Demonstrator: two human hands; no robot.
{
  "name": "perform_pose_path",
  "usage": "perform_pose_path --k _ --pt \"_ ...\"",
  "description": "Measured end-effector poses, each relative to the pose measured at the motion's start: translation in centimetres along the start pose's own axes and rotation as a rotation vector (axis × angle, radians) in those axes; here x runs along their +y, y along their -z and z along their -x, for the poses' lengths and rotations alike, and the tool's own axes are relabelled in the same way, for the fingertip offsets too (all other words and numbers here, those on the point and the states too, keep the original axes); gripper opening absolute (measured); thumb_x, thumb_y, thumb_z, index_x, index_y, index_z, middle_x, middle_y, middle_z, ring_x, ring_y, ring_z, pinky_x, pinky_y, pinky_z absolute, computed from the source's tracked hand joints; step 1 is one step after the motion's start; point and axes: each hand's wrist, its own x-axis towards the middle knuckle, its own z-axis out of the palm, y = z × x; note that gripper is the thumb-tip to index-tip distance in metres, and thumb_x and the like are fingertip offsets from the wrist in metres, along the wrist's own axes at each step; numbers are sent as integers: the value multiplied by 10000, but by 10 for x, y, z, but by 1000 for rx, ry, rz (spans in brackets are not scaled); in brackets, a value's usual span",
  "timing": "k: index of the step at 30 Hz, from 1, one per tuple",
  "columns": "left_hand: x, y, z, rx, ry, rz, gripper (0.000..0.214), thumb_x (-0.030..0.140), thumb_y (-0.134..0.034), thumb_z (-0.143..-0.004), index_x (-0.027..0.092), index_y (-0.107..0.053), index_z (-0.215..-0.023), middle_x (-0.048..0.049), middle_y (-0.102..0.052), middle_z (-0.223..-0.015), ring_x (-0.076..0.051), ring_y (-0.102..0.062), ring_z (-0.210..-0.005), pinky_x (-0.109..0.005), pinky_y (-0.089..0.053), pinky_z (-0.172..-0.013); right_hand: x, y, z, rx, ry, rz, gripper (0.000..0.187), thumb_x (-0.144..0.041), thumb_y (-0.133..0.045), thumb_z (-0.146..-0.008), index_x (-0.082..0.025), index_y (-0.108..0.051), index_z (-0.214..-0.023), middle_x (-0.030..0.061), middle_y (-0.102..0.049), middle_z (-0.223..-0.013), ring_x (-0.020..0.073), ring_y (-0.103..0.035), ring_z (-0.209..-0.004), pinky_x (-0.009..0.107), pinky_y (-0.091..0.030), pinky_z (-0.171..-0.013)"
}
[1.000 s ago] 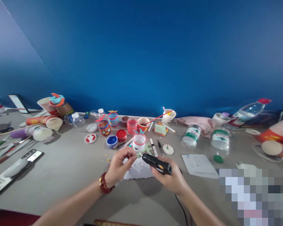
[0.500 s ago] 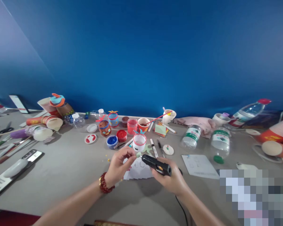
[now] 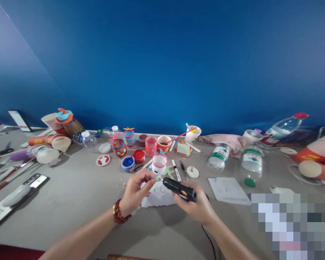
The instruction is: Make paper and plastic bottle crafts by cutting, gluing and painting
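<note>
Between thumb and forefinger, my left hand (image 3: 137, 189) pinches a small pale green paper piece (image 3: 157, 178). My right hand (image 3: 197, 204) is wrapped round a black hot glue gun (image 3: 180, 189), its nozzle pointing left at the green piece; whether they touch I cannot tell. Just beyond stands a white cup (image 3: 159, 165) with a red rim and blue leaf shapes on top. Below the hands lies a white sheet (image 3: 158, 196) with drawn outlines, partly hidden by them. A green paper cutout (image 3: 169, 172) lies right of the cup.
Paint jars, blue (image 3: 128, 163) and red (image 3: 139, 156), stand behind my left hand. A marker (image 3: 176, 169) and a pen (image 3: 183, 169) lie behind the glue gun. Clear plastic bottles (image 3: 219, 157) and a drawing sheet (image 3: 229, 190) are to the right, a phone (image 3: 17, 200) to the left.
The view has shifted very slightly. Both hands keep nearly the same position, with the glue gun's nozzle still at the green piece.
</note>
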Motion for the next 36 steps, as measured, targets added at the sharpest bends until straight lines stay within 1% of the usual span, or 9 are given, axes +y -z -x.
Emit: perform_pose_path --k 7,11,17,24,26,28,31,34,36 --pt "0 0 1 16 17 23 212 314 -585 -910 154 -597 -771 -36 -566 -776 -132 -501 -695 -240 -412 -632 -2 0 -1 15 4 12 107 -240 -584 -765 -165 -626 -701 -2 -589 -602 139 -515 -553 213 -402 -509" --pt "-1 0 1 12 28 31 202 307 -587 -910 153 -599 -780 -37 -566 -786 -133 -501 -707 -240 -411 -640 -4 0 0 2 7 26 95 -230 -585 -748 -161 -641 -712 9 -619 -637 151 -550 -584 223 -421 -541" --pt "-2 0 1 14 29 32 211 313 -575 -918 154 -589 -780 -40 -569 -794 -138 -510 -720 -246 -416 -656 -5 0 1 7 7 -4 92 -221 -590 -745 -157 -653 -727 8 -632 -637 151 -559 -579 216 -422 -531" --pt "-5 1 2 28 37 44 216 318 -591 -910 159 -593 -764 -36 -568 -804 -144 -516 -746 -248 -423 -678 -3 -1 0 32 43 4 58 -197 -598 -753 -174 -625 -708 -14 -601 -617 131 -516 -562 203 -404 -523" --pt "-5 1 3 33 49 50 220 328 -599 -904 159 -599 -763 -37 -570 -805 -144 -516 -744 -247 -425 -673 -1 -1 -1 70 60 -4 75 -212 -591 -778 -176 -606 -714 -15 -586 -626 130 -508 -572 206 -410 -534" --pt "-6 0 3 38 66 64 233 344 -606 -898 159 -599 -757 -36 -568 -796 -143 -514 -735 -243 -424 -660 0 -1 -1 145 67 -20 99 -253 -596 -812 -177 -604 -749 -10 -586 -637 135 -517 -585 211 -427 -547" --pt "-8 -3 2 40 96 109 243 358 -622 -884 158 -600 -748 -29 -563 -778 -135 -506 -718 -235 -420 -643 0 2 -1 244 69 -41 151 -322 -601 -850 -174 -626 -855 16 -644 -687 158 -578 -614 224 -470 -569" --pt "-9 -6 3 34 138 155 248 366 -640 -869 154 -604 -745 -18 -554 -746 -122 -484 -683 -224 -410 -614 -1 9 3 252 97 25 188 -353 -583 -871 -186 -627 -946 39 -695 -754 183 -639 -648 243 -505 -596" --pt "-9 -8 3 31 166 185 261 376 -652 -855 153 -597 -732 -11 -545 -723 -115 -469 -660 -218 -399 -590 4 19 9 257 114 147 217 -360 -572 -873 -199 -613 -1013 50 -714 -802 197 -665 -667 262 -522 -613"
